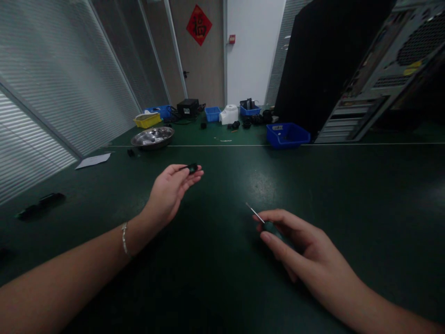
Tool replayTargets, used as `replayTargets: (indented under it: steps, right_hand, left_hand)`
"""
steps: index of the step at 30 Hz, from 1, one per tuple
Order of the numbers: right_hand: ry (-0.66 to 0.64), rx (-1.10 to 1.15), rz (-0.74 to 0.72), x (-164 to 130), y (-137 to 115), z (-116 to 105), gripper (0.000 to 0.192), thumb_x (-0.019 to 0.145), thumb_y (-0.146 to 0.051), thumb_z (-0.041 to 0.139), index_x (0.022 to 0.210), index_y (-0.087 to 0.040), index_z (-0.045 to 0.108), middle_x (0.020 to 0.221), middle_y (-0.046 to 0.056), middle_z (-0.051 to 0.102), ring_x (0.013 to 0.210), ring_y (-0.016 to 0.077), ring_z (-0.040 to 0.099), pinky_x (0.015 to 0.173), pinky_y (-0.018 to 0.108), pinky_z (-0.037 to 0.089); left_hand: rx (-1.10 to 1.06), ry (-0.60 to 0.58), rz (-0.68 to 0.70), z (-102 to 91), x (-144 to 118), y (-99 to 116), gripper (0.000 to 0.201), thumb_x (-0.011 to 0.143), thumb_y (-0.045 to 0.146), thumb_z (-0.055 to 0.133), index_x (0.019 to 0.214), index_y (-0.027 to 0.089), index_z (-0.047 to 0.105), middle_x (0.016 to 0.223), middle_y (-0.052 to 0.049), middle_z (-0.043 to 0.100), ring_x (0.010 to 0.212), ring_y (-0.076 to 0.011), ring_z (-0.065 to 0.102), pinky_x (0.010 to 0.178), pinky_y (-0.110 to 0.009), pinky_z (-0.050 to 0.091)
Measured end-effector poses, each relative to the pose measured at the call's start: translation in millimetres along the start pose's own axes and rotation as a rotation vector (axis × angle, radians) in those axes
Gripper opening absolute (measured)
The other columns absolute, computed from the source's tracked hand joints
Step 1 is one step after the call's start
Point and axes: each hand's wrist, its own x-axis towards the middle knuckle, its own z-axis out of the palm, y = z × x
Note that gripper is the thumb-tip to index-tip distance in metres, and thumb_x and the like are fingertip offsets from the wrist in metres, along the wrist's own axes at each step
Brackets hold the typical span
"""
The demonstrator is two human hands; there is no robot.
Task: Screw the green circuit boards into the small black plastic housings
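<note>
My left hand (174,188) is raised over the dark green table (215,260), with a small black part (192,168) pinched between thumb and fingers. The part's exact kind is too small and dark to make out. On the right, my right hand (299,246) is wrapped around the dark handle of a screwdriver (272,228). Its thin metal shaft points up and to the left, toward the left hand. The two hands are apart, and the screwdriver tip touches nothing.
A metal bowl (153,138) with small pieces stands at the back left, near a yellow tray (148,120). A blue bin (288,135) sits at the back right before an open computer case (368,102). Dark parts (41,204) lie at the far left.
</note>
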Motion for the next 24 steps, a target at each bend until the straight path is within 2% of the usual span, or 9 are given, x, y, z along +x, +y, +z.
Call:
replayTargets:
  steps: [2, 5, 9, 12, 15, 19, 24]
  right_hand:
    - [-0.009, 0.01, 0.011, -0.2, 0.6, -1.0, 0.024, 0.088, -0.028, 0.055, 0.109, -0.02, 0.062, 0.084, 0.001, 0.065, 0.041, 0.0058, 0.043, 0.035, 0.018, 0.037]
    - [-0.029, 0.006, 0.014, -0.7, -0.4, -2.1, 0.021, 0.089, -0.027, 0.055, 0.107, -0.019, 0.061, 0.085, 0.001, 0.064, 0.043, 0.006, 0.044, 0.036, 0.018, 0.037]
    - [-0.055, -0.005, -0.005, -2.0, -2.9, -4.3, 0.019, 0.09, -0.024, 0.053, 0.107, -0.02, 0.061, 0.088, 0.001, 0.065, 0.047, 0.0072, 0.048, 0.04, 0.019, 0.04]
    - [-0.057, -0.046, -0.045, -2.5, -4.6, -5.8, 0.018, 0.09, -0.021, 0.053, 0.105, -0.02, 0.062, 0.089, 0.001, 0.067, 0.068, 0.0132, 0.061, 0.06, 0.023, 0.05]
    - [-0.065, -0.069, -0.066, -2.2, -4.7, -6.2, 0.019, 0.089, -0.022, 0.054, 0.104, -0.021, 0.064, 0.091, 0.003, 0.068, 0.084, 0.0184, 0.064, 0.075, 0.029, 0.051]
    - [-0.06, -0.089, -0.103, -2.7, -2.8, -6.0, 0.019, 0.088, -0.024, 0.056, 0.104, -0.023, 0.066, 0.094, 0.003, 0.07, 0.085, 0.0204, 0.065, 0.075, 0.031, 0.051]
    - [-0.078, -0.097, -0.105, -4.0, -3.5, -6.3, 0.022, 0.088, -0.025, 0.054, 0.106, -0.023, 0.066, 0.095, 0.004, 0.07, 0.086, 0.0216, 0.065, 0.075, 0.033, 0.051]
  left_hand:
    - [-0.059, 0.07, 0.052, -9.5, 15.2, -0.1, 0.014, 0.091, 0.01, 0.048, 0.085, 0.012, 0.061, 0.088, -0.009, 0.07, 0.084, -0.0164, 0.068, 0.08, -0.027, 0.055]
    - [-0.118, 0.169, 0.061, -22.3, 30.2, -3.9, 0.016, 0.092, 0.013, 0.05, 0.083, 0.013, 0.062, 0.079, -0.005, 0.066, 0.073, -0.0116, 0.065, 0.068, -0.019, 0.053]
    - [-0.154, 0.216, 0.033, -27.2, 35.3, -8.4, 0.022, 0.095, 0.012, 0.045, 0.081, 0.012, 0.063, 0.082, -0.007, 0.065, 0.077, -0.0127, 0.064, 0.072, -0.022, 0.055]
    - [-0.188, 0.225, 0.015, -29.2, 36.4, -7.6, 0.025, 0.095, 0.008, 0.041, 0.08, 0.01, 0.062, 0.086, -0.01, 0.065, 0.083, -0.0147, 0.065, 0.077, -0.025, 0.055]
    - [-0.215, 0.268, 0.012, -37.3, 42.0, -5.1, 0.026, 0.096, 0.011, 0.04, 0.083, 0.009, 0.063, 0.081, -0.008, 0.063, 0.073, -0.0122, 0.062, 0.067, -0.021, 0.053]
    - [-0.243, 0.348, 0.028, -48.6, 51.8, -3.6, 0.035, 0.098, 0.018, 0.034, 0.079, 0.01, 0.061, 0.069, -0.005, 0.056, 0.059, -0.0106, 0.054, 0.053, -0.018, 0.047]
    - [-0.25, 0.357, 0.043, -49.1, 53.7, -4.7, 0.031, 0.096, 0.014, 0.036, 0.076, 0.011, 0.06, 0.068, -0.005, 0.056, 0.058, -0.0118, 0.053, 0.051, -0.02, 0.046]
